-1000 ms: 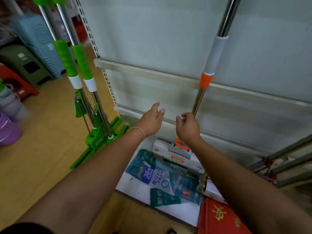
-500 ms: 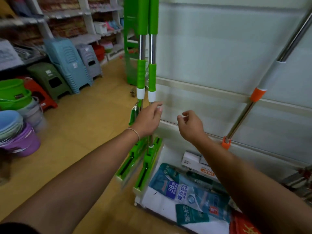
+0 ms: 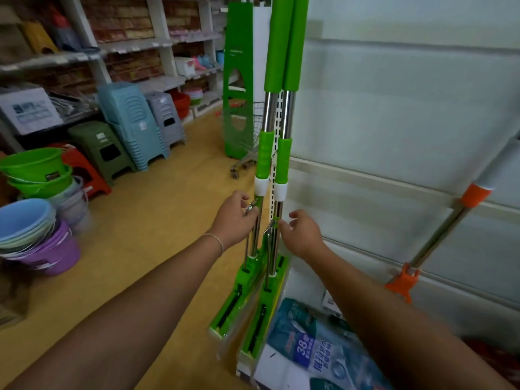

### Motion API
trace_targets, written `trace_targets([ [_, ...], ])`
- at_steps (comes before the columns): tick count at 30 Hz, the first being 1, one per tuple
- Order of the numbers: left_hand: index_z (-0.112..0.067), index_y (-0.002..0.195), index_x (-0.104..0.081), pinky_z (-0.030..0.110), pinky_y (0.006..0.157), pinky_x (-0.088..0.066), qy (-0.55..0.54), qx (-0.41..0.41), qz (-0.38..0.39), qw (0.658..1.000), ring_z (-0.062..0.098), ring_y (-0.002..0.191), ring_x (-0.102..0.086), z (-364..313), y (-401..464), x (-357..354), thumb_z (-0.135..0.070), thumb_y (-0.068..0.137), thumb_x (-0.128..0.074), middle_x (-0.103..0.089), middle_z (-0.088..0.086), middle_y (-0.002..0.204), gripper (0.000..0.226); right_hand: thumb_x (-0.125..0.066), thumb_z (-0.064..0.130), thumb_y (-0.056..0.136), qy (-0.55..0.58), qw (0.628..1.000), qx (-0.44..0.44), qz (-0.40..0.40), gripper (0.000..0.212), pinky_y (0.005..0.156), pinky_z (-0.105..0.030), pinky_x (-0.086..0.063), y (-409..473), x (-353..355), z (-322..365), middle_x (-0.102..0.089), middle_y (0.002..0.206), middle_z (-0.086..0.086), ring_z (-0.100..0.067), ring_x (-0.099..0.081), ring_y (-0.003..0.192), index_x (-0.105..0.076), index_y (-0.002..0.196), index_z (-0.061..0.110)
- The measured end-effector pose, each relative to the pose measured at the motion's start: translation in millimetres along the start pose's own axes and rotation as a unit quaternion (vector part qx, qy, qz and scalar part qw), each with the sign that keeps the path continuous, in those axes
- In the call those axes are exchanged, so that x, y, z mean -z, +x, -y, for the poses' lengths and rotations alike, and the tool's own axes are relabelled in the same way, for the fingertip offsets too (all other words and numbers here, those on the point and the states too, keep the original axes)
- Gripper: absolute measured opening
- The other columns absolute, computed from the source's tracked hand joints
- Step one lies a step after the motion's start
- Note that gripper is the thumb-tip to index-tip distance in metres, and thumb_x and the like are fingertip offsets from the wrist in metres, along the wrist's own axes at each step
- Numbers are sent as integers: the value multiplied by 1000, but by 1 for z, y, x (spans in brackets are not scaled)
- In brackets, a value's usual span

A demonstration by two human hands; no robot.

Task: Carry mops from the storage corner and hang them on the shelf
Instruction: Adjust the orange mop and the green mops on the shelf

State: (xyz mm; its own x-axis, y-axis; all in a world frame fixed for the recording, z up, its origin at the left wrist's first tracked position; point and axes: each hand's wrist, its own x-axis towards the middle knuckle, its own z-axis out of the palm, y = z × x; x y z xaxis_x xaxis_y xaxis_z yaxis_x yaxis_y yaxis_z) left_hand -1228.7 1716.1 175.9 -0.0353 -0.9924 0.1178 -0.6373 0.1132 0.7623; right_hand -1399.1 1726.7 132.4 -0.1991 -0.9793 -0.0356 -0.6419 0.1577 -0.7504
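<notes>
Since earlier, we had reached both green mops (image 3: 277, 153): left hand (image 3: 235, 219) pinching one pole, right hand (image 3: 302, 233) loosely curled; packet (image 3: 305, 353) read "38".

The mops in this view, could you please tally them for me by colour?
Green mops: 2, the left green mop and the right green mop, standing side by side
Orange mop: 1, leaning against the shelf panel
Total: 3

Two green-handled mops (image 3: 274, 170) stand upright side by side at shelf end, flat heads on floor; orange-collared mop (image 3: 447, 223) leans tilted against shelf panel (image 3: 394, 108)
</notes>
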Motion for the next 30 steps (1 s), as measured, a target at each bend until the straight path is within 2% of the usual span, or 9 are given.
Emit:
trace_targets([
  [3,-14,140,-38,38,95,-47,30,36,49,998,27,117,-54,10,13,-4,-34,92,-59,-50,11,135,56,-61,46,92,3,999,-27,17,58,90,-35,-49,18,-19,-1,-62,126,-15,-32,-61,113,-49,133,7],
  [7,-18,144,-33,38,103,-43,21,46,90,995,26,129,-47,12,31,-8,-35,90,-64,-44,9,145,65,-60,49,89,15,998,-52,25,66,89,-44,-54,29,-42,-9,-62,124,-17,-33,-64,106,-44,137,7],
  [12,-20,140,-37,40,102,-44,-31,27,149,988,22,122,-51,9,59,-13,-28,87,-68,-51,2,135,62,-66,42,88,27,997,-69,28,49,81,-41,-56,43,-53,-14,-66,109,-12,-29,-66,97,-54,122,9],
  [16,-16,134,-47,32,93,-44,-64,19,221,973,22,118,-53,15,85,-15,-14,87,-67,-57,4,127,51,-70,44,84,28,997,-71,29,38,74,-37,-57,49,-63,-14,-69,95,-3,-21,-67,86,-60,105,15],
  [18,-18,120,-55,33,92,-45,-74,9,285,956,20,111,-55,19,98,-15,-4,87,-64,-60,1,117,36,-70,46,83,16,996,-86,14,37,74,-37,-58,50,-70,-11,-68,93,-2,-21,-67,85,-60,103,16],
  [20,-22,105,-58,33,89,-47,-38,-25,353,934,17,99,-56,25,111,-15,1,86,-61,-62,-1,106,29,-67,48,81,15,994,-110,0,35,77,-41,-59,51,-77,-11,-69,92,-1,-21,-67,86,-61,100,20],
  [25,-20,105,-63,36,93,-51,18,-101,445,890,22,102,-62,46,139,-16,-8,82,-69,-68,5,106,26,-65,49,77,29,988,-150,-18,38,83,-43,-58,55,-89,-4,-72,99,1,-21,-69,94,-62,106,25],
  [28,-21,103,-63,34,91,-51,13,-145,448,882,18,100,-63,58,145,-20,-20,83,-73,-68,2,103,22,-67,47,81,22,984,-168,-44,38,82,-40,-57,53,-93,-1,-71,100,-1,-21,-68,93,-62,108,21],
  [30,-19,105,-58,23,83,-49,3,-165,430,887,10,93,-61,63,143,-23,-23,86,-71,-65,-2,97,24,-67,50,81,37,979,-187,-75,37,79,-39,-58,49,-100,1,-70,95,1,-19,-67,89,-62,104,21],
])
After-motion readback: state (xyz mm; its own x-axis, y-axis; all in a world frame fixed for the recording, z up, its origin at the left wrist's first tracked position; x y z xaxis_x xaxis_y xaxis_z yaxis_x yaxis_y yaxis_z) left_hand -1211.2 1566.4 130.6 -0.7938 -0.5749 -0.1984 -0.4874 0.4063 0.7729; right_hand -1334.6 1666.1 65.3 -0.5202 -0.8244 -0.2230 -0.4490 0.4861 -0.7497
